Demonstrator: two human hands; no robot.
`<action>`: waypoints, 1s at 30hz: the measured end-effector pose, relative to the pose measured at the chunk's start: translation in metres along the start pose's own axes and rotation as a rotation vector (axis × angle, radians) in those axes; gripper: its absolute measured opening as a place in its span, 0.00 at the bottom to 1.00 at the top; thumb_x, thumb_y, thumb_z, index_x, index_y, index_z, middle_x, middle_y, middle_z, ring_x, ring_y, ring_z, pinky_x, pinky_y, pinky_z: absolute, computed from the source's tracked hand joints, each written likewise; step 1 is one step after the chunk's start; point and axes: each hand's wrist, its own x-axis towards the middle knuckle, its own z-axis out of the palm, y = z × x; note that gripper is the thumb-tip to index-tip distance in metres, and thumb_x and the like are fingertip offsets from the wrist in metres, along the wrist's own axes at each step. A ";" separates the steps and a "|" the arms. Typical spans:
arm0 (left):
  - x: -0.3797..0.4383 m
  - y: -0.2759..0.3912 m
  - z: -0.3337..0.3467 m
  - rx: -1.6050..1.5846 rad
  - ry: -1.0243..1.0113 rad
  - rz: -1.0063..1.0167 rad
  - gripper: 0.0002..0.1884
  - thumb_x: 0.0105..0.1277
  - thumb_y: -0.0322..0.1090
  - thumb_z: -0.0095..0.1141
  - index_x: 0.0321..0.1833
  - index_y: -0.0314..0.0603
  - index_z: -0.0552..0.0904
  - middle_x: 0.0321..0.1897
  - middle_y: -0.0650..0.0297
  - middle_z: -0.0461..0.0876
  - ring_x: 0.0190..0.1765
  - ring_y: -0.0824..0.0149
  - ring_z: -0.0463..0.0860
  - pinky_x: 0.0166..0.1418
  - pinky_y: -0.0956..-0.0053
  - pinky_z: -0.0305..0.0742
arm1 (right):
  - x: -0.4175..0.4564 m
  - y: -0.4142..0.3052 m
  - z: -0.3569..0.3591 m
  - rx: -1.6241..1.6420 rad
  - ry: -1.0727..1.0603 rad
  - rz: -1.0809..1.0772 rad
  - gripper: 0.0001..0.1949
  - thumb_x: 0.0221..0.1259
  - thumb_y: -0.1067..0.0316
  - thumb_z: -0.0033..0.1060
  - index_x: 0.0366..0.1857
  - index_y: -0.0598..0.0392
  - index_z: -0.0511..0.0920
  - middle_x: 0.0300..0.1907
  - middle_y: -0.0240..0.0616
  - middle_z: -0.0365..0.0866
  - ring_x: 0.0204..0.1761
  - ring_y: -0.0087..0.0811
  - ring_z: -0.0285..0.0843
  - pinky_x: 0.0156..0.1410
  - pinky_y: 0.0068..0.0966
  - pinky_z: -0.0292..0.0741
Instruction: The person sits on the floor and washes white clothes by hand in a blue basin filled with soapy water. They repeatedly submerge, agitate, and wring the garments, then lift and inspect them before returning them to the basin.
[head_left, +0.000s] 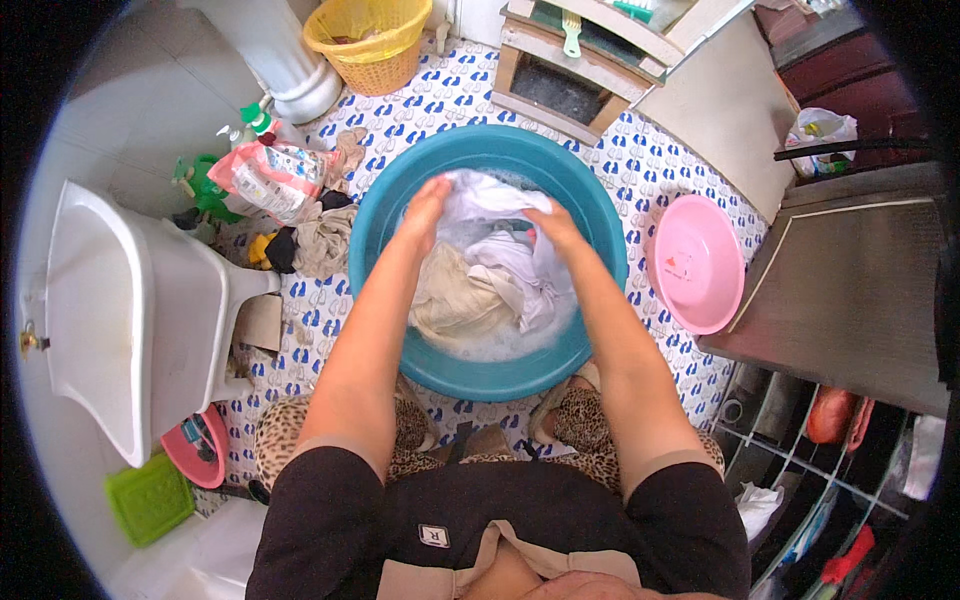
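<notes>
Between my legs stands a round blue-green plastic washtub (495, 382) with foamy water in it. My left hand (426, 214) grips one end of a wet white cloth (491, 191) near the tub's far left side. The other end is held by my right hand (553, 225), so the cloth spans between both hands just above or at the water; its exact height cannot be told. Below it, a cream garment (457, 300) lies half sunk in suds (495, 349). A pale lilac-white garment (510, 262) is bunched beside the cream one, close to my right wrist.
A pink basin (699, 262) is right of the tub. Left are dark and beige clothes (326, 240), a detergent bag (274, 180) and a white ceramic fixture (142, 300). A yellow basket (386, 67) and wooden stand (555, 90) are beyond; a wire rack (802, 461) is at right.
</notes>
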 end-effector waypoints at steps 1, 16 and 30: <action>0.008 -0.025 -0.009 0.187 0.017 0.004 0.27 0.68 0.52 0.50 0.64 0.45 0.72 0.65 0.59 0.70 0.67 0.58 0.67 0.72 0.60 0.55 | 0.020 0.023 0.008 -0.080 -0.001 -0.043 0.24 0.54 0.61 0.67 0.55 0.56 0.75 0.44 0.41 0.82 0.31 0.31 0.82 0.34 0.26 0.78; -0.016 -0.092 -0.006 1.090 -0.265 -0.127 0.59 0.41 0.72 0.63 0.66 0.25 0.64 0.58 0.36 0.72 0.63 0.46 0.73 0.66 0.65 0.66 | -0.015 0.050 0.031 -0.805 -0.569 0.025 0.33 0.57 0.39 0.53 0.54 0.60 0.76 0.54 0.59 0.76 0.58 0.47 0.75 0.61 0.35 0.71; -0.055 -0.123 0.016 1.027 -0.017 -0.192 0.44 0.60 0.66 0.48 0.64 0.27 0.68 0.60 0.40 0.71 0.65 0.46 0.70 0.66 0.61 0.66 | -0.071 0.097 0.044 -1.174 -0.405 -0.059 0.19 0.58 0.52 0.57 0.38 0.60 0.81 0.44 0.57 0.81 0.48 0.53 0.79 0.52 0.42 0.75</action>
